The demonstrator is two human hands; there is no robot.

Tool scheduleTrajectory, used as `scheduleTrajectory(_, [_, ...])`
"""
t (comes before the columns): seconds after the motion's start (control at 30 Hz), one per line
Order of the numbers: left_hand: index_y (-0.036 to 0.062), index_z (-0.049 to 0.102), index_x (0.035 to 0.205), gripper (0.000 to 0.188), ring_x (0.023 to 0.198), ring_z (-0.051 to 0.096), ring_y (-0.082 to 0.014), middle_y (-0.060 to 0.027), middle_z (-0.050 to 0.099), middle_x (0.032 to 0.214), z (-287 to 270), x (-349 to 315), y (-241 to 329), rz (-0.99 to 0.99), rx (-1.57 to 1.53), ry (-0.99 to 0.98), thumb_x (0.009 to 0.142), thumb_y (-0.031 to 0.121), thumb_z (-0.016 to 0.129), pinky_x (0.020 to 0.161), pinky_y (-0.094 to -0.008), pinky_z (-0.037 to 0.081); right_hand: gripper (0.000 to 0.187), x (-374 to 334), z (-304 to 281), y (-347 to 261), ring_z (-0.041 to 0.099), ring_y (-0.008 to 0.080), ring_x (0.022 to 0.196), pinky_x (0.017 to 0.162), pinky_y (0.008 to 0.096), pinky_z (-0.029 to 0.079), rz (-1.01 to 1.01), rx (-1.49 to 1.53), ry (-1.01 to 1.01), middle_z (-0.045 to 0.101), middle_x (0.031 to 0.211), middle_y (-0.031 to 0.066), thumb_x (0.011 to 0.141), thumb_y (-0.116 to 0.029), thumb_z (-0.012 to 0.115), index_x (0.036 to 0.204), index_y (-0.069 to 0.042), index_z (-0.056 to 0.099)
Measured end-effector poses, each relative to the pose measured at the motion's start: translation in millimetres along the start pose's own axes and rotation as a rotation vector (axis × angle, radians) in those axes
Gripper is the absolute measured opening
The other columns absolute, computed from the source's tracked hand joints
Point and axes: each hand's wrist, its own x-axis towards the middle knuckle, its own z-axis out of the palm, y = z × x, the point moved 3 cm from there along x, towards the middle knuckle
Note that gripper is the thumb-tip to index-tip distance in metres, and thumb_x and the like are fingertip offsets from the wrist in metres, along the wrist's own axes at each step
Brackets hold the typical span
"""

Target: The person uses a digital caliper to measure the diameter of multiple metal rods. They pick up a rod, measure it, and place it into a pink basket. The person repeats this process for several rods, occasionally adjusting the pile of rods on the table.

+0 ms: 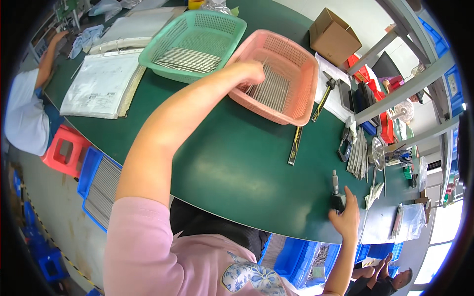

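Observation:
My left arm stretches across the green table to a pink perforated basket (306, 89). My left hand (252, 74) is inside it, over a layer of thin metal rods (274, 91). The back of the hand hides most of its fingers, so any grip on a rod is not visible. At the table's right side my right hand (347, 217) has thumb and forefinger spread around a micrometer (337, 200) with a dark body and silver thimble. The thumb appears to touch the micrometer's lower end.
A green basket (197, 74) of rods stands left of the pink one, beside an open binder (101, 84). Calipers (323, 98), a second micrometer (344, 143) and a rod bundle (358, 158) lie right. A metal shelf frame (405, 91) rises there. Another person (27, 113) works far left.

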Motion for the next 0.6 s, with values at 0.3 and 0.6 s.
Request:
scheduleTrajectory(0.3, [0.0087, 0.042, 0.087, 0.019, 0.047, 0.051, -0.0128, -0.0096, 0.056, 0.071, 24.3, -106.5, 21.5, 0.602, -1.299, -0.048, 0.094, 0.025, 0.038, 0.041, -0.022, 0.041, 0.031, 21.8, 8.9, -0.8, 0.056, 0.0206, 0.045, 0.048, 0.0313, 0.044, 0.385, 0.36, -0.126, 0.058, 0.063, 0.0123, 0.083, -0.025, 0.054, 0.096, 0.001, 0.062])
scheduleTrajectory(0.6, [0.0097, 0.027, 0.098, 0.013, 0.061, 0.065, -0.0271, -0.0292, 0.058, 0.096, 95.7, -140.2, 16.6, 0.491, -1.251, -0.433, 0.093, 0.022, 0.028, 0.053, -0.027, 0.053, 0.042, 46.7, 4.6, -3.8, 0.045, 0.0136, 0.039, 0.037, 0.0249, 0.037, 0.461, 1.58, -0.259, 0.057, 0.069, 0.0097, 0.08, -0.027, 0.04, 0.102, 0.006, 0.054])
